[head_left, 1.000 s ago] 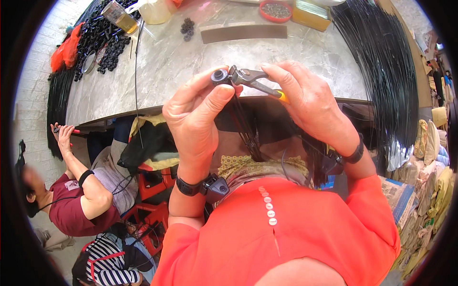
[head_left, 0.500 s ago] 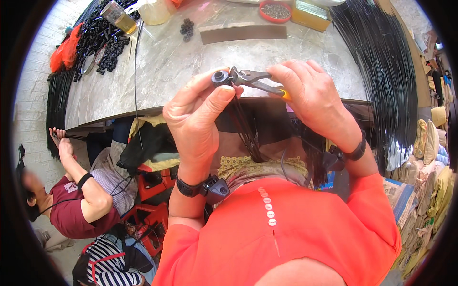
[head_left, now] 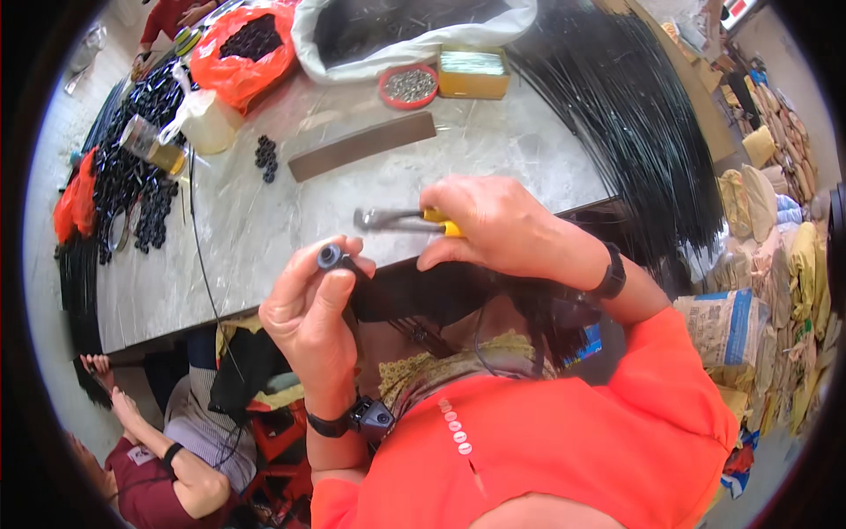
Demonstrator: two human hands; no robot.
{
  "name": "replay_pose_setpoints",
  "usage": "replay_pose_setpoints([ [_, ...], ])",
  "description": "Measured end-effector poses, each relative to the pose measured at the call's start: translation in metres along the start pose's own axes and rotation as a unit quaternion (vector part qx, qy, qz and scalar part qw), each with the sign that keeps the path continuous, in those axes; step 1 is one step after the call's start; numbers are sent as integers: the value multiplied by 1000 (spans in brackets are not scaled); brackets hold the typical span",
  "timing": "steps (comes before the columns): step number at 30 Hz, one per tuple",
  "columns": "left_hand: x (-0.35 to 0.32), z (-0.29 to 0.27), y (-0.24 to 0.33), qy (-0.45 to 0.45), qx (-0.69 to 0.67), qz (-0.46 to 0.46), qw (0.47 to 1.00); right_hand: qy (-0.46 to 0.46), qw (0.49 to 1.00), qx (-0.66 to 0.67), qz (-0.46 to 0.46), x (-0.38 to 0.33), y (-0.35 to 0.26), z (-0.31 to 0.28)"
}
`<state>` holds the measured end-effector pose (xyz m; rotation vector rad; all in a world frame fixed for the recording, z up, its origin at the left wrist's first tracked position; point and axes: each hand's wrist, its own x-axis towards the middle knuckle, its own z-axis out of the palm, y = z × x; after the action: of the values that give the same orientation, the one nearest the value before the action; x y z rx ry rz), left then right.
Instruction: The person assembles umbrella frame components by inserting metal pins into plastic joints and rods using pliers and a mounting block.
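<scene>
So your pliers [head_left: 381, 219] are now sitting clear of the black fitting [head_left: 330, 257] instead of touching it, and your view is taking in more of the far side. The grey table [head_left: 308, 212] is spreading out ahead of you, long black strands [head_left: 643, 123] are hanging over its right side, and a big white sack [head_left: 305, 40] is standing at the back. A brown bar [head_left: 361, 146] is lying beyond your hands. Your right hand [head_left: 507, 227] is grasping the pliers by their yellow handles, while your left hand [head_left: 308, 313] is pinching the fitting up around the table's near edge.
</scene>
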<state>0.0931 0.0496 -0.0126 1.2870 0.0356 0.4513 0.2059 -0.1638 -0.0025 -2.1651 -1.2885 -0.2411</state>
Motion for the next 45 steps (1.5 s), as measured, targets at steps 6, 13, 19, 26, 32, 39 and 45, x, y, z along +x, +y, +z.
replay_pose_setpoints([
  [6,7,-9,-3,-5,-47,-16,999,30,964,-209,158,-21,80,6],
  [13,14,-21,-14,-17,-47,-11,999,-59,939,-273,202,-20,108,-3],
  [19,22,-22,-19,-24,-34,-13,999,18,976,-195,98,59,127,3],
  [26,24,-26,-17,-17,-29,-26,999,-57,946,-318,11,119,175,37],
  [32,20,-29,-15,-12,-36,-31,999,-99,936,-337,34,129,187,46],
  [39,14,-26,-9,-12,-52,-21,998,-74,934,-350,18,126,181,39],
  [45,4,-20,-2,-6,-96,-8,995,-42,941,-334,37,128,178,39],
])
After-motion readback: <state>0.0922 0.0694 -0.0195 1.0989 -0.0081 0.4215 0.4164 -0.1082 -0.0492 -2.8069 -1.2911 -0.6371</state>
